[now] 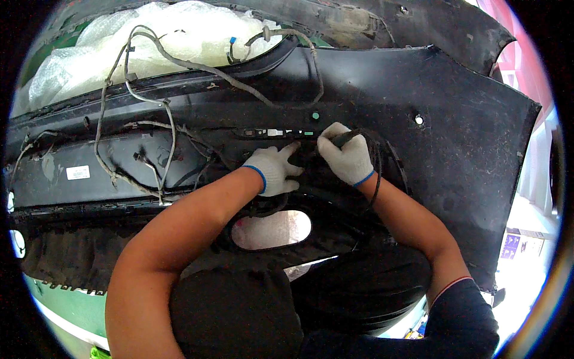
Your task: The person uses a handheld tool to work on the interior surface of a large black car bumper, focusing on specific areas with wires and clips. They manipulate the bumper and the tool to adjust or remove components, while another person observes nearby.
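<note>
A large black car bumper [371, 78] lies with its inner side up in front of me. My left hand [275, 170], in a white knit glove with a blue cuff, rests on its middle, fingers spread and a fingertip just below a narrow slot strip [275, 133]. Close by on the right, my gloved right hand [347, 154] is closed, thumb against fingers. Something dark shows in its grip, too hidden to name. Black cable loops [378, 161] hang beside that wrist. A grey wiring harness [209, 69] sprawls over the bumper's left half.
Clear bubble wrap [173, 36] bulges behind the bumper's far edge. Another dark panel [353, 21] lies beyond. An oval opening [272, 230] sits below my left hand. A white label [78, 172] is at the left, a small round hole [419, 120] at the right.
</note>
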Demonstrator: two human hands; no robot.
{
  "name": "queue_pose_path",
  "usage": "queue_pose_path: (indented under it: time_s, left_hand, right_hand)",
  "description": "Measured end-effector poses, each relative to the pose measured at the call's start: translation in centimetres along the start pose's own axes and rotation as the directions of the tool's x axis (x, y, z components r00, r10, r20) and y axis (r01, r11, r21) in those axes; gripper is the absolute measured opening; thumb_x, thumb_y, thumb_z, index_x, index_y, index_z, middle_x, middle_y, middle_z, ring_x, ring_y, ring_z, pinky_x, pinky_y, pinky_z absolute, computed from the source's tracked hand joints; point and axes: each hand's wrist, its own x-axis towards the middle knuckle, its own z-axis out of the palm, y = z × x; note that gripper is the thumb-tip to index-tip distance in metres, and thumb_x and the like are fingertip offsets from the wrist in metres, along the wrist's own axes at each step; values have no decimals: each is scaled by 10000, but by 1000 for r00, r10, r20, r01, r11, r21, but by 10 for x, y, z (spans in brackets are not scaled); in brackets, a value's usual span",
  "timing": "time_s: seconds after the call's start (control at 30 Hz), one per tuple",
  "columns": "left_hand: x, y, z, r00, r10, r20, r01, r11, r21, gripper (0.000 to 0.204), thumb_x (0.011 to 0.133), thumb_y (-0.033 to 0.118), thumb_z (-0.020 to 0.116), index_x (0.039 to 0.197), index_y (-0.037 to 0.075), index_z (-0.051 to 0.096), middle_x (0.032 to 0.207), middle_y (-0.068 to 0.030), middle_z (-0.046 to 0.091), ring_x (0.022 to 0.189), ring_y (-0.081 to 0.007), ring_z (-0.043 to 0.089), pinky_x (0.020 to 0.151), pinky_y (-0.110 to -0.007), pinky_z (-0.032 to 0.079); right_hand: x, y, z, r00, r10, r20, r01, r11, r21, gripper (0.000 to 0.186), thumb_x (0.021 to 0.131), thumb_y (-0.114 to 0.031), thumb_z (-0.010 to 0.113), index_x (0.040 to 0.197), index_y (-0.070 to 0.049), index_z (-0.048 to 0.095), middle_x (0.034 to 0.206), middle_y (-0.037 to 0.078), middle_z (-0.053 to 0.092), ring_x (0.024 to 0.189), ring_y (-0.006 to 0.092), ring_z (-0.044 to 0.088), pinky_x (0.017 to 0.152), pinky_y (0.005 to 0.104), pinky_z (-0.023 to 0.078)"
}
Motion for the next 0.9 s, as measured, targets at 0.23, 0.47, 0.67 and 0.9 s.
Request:
queue_pose_path:
  time_s: [0.23,0.47,0.67,0.9]
  left_hand:
    - [1,2,-1,999,-23,32,23,1000,-2,487,1011,578,630,1433,368,755,1782,-192,329,1345,-439,622,1139,-545,514]
    - [1,2,1,999,-33,35,33,999,11,500,1015,580,622,1450,367,743,1785,-188,322,1357,-432,615,1136,-552,515]
    - [0,4,-5,998,-29,54,30,1000,-6,502,1017,583,616,1454,369,739,1793,-183,310,1386,-444,599,1161,-553,503]
    - [2,0,-6,996,-26,82,29,999,-37,491,1019,565,615,1449,367,744,1802,-180,295,1396,-453,593,1184,-542,489]
  right_hand:
    - [1,3,1,1000,-4,0,4,999,-47,219,983,-244,714,975,-26,718,744,135,676,712,224,672,697,420,549]
    - [3,1,1,1000,-26,11,27,996,-82,232,975,-260,711,970,-29,727,773,194,695,712,299,706,702,451,559]
    - [1,4,0,1000,7,11,-6,997,-74,225,974,-257,711,981,-33,728,771,185,696,714,289,704,706,450,560]
    - [3,3,-4,999,-37,-19,36,999,-23,211,975,-234,720,956,-23,728,755,146,698,693,219,681,693,404,558]
